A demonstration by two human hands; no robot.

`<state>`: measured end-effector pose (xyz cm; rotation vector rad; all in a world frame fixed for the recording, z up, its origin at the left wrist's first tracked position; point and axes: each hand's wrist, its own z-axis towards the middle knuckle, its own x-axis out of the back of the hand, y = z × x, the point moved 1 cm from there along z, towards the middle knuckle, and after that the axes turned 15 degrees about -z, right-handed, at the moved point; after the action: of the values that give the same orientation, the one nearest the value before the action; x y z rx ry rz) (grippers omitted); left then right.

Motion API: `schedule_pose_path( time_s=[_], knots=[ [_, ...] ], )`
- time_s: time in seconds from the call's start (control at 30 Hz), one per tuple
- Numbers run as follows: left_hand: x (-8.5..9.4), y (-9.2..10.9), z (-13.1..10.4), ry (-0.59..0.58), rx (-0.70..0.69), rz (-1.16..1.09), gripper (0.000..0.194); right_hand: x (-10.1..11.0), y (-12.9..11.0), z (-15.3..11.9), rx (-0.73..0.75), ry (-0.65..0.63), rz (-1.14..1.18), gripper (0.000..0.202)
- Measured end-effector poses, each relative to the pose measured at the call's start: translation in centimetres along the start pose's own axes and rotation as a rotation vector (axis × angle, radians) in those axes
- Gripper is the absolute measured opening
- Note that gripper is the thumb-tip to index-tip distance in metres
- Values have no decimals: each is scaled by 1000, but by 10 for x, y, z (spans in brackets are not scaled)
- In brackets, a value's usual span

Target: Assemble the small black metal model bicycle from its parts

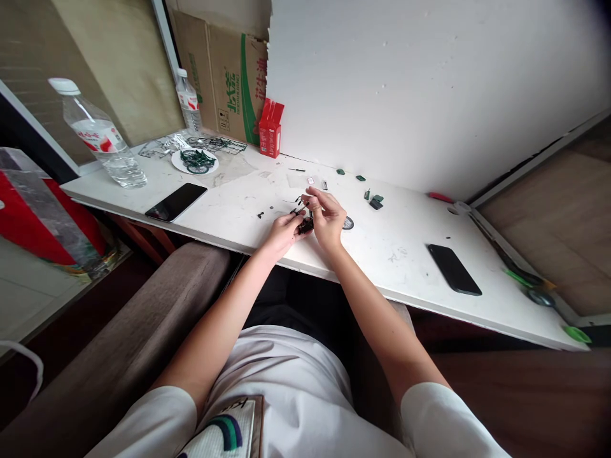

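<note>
The left grip point(282, 233) is holding the small, dark, thin-framed model bicycle point(305, 225); the right grip point(326, 215) is pinching it, ideally pressing gently.

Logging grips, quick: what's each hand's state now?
Left hand: closed, holding a small spindly dark plastic model.
Right hand: curled beside it; grip cannot be told.

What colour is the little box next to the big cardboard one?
The little box is mostly red; head view shows best.

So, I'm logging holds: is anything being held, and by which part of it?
A small dark model: the left hand holds its lower part. The right hand is at its top, exact grip hidden.
</note>
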<state>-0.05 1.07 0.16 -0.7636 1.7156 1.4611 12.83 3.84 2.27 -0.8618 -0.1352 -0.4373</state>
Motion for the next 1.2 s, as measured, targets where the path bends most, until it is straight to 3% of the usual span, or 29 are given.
schedule_pose_path(
  time_s=[0.17,0.43,0.6,0.77,0.87,1.0,1.1,1.2],
  knots=[
    [1,0,0,-9,-11,-4,14,0,0,1,15,13,-1,43],
    [0,-1,-1,1,-45,-13,12,7,-2,12,6,-20,-27,65],
    [-1,-2,0,46,-89,10,10,11,7,19,-26,-131,-177,69],
    [-1,1,0,12,-130,4,13,22,21,33,-97,-187,-19,73],
    [2,7,-1,8,-201,-25,19,40,26,44,-155,-181,-15,63],
    [11,20,-2,56,-274,5,30,61,33,49,-225,-294,-288,28],
    [18,29,-5,82,-324,30,33,64,41,45,-236,-427,-533,12],
    [23,37,-8,100,-368,53,34,60,48,40,-218,-479,-664,7]
  ],
)
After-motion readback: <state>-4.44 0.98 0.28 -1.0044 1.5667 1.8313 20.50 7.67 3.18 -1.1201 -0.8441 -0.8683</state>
